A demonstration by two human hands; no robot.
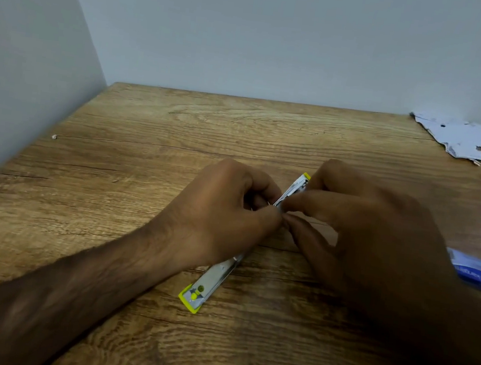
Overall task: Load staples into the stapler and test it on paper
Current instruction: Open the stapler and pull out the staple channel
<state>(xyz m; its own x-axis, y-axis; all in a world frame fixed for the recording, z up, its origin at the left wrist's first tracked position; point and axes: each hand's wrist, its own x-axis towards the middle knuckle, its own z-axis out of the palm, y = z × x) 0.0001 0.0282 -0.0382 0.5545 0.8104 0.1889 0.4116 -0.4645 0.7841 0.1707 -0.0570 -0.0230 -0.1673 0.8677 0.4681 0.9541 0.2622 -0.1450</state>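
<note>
Both hands, the left hand [223,210] and right hand [372,235], meet with pinched fingers over the opened stapler [216,273] on the table [178,132]. Whether they grip anything cannot be told. Paper [465,140] lies far right.

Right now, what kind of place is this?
Probably a desk in a room corner: a wooden table against plain walls, with a stapler and paper.

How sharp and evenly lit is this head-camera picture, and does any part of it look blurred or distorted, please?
Head view: soft, even light, no glare; the right hand and blue box are motion-blurred; the stapler and left hand are fairly sharp; faint shadows under both hands; the wide angle tilts the left wall.
</note>
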